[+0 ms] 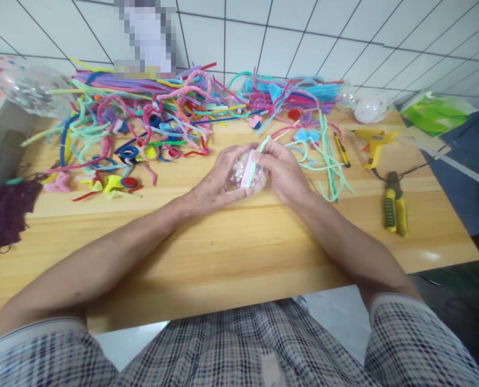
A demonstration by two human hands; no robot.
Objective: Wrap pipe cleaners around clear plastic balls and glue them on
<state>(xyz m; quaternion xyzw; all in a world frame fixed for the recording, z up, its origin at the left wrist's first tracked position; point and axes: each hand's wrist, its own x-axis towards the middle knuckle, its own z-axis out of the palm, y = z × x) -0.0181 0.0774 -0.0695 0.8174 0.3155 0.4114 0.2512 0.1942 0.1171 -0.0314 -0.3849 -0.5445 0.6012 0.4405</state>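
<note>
Clear ball (235, 174), one, glittery: between my two hands, over the middle of the worktop (231, 247). Lilac strip (247, 172) and mint strip (252, 169), one each: side by side across the ball, the mint end standing out beyond its far side.

Left grip (215, 180), mine: partly closed, cupping the ball's left side, thumb along its near edge. Right grip (283, 167), mine: curled in on the right side, thumb pressed over the strips; its far fingers are hidden.

Pipe cleaners (118, 83), many colours: heaped far left, spreading toward the far middle. Mint strands (331, 166), a loose bunch: right of my right hand. Yellow knife (342, 150), one: just right of the bunch. Yellow glue gun (372, 142), one: farther right. Pliers (390, 209), one pair, green and yellow handles: right, nearer me than the glue gun.
</note>
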